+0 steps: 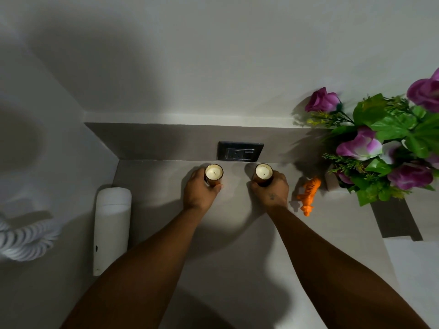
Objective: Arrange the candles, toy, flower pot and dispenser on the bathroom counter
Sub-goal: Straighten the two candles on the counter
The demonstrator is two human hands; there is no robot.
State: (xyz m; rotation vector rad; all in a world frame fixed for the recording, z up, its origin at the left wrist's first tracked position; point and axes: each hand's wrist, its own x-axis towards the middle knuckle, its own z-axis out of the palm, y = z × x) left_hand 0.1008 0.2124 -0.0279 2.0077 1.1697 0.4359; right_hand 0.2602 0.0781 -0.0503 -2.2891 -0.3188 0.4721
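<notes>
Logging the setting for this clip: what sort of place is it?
Probably a bathroom counter: a white dispenser stands at its left edge, a wall socket sits just above it, and a coiled hose hangs at far left.

We see two candles standing on the counter [237, 233], side by side, each one enclosed by fingers: the left candle [214, 175] in the left hand [199, 189], the right candle [263, 174] in the right hand [272, 189]. Behind the fingertips sits a wall socket [240, 151]. Right of the right hand's fingers lies the toy [308, 195], then the flower pot [332, 180]. Far left of the left fingers stands the dispenser [111, 230].
</notes>
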